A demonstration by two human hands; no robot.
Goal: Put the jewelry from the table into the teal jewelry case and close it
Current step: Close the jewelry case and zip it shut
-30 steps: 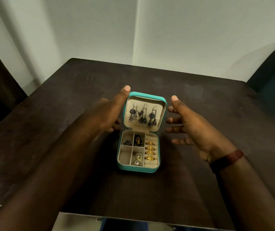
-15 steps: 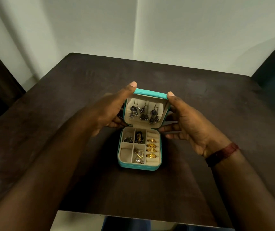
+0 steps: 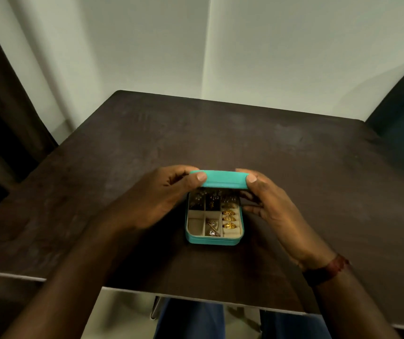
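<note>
Head view: the left grip (image 3: 157,199) and the right grip (image 3: 272,206) both pinch the lid (image 3: 223,179) of the case (image 3: 212,241). One thumb (image 3: 197,176) is pressed on the lid's front edge near its left corner and the other thumb (image 3: 250,177) near its right corner. The left fingers curl behind the lid, and the right fingers reach in beside the case's right wall. The lid hangs tilted forward on its rear hinge, roughly halfway down, and shades the back compartments, where dark pieces (image 3: 212,204) lie. What sits directly under the lid is too dim to make out. Nearer the camera the base is open to view: gold rings (image 3: 229,218) sit in a row in the right-hand column, a silver piece (image 3: 212,227) lies in the middle front compartment, and the front left compartment looks bare. The case sits flat on the dark tabletop (image 3: 318,167), near the middle and towards the person, whose right wrist carries a dark red band (image 3: 326,267). Since the jewelry in view lies inside the case, I judge the loading done and the closing step in hand. The next move calls for bringing the lid down evenly with both thumbs so that its rim meets the base all round, with nothing standing proud or caught at the seam. The base must also be kept from sliding. Whether a zip or clasp then needs fastening I cannot tell.
</note>
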